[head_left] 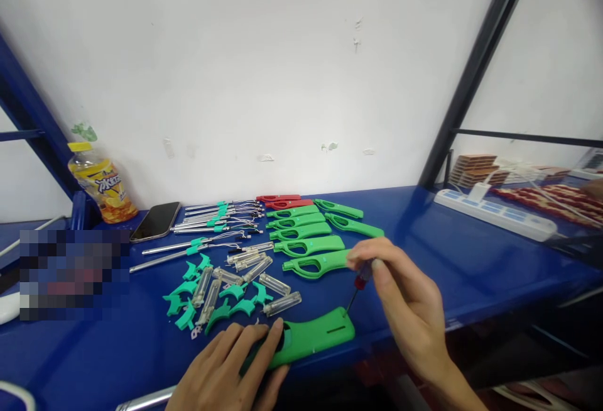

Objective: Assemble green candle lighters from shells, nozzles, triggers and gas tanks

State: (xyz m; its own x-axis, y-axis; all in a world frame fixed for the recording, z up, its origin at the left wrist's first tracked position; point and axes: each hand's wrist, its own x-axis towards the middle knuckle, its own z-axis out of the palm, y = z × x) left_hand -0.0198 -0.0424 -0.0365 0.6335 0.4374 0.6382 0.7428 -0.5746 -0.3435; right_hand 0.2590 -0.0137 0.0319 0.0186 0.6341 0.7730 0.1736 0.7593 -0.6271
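A green lighter body lies at the front edge of the blue table, with my left hand closed over its left end. From under that hand a metal tube sticks out to the left. My right hand pinches a small screwdriver by its dark red and clear handle. The screwdriver is tilted, and its tip meets the right end of the lighter body near the corner. Behind lie green shell halves, clear fuel tanks and teal triggers.
Metal tubes with wires and red shells lie at the back. A phone and a drink bottle stand to the left. On the right are a power strip and a dark frame post.
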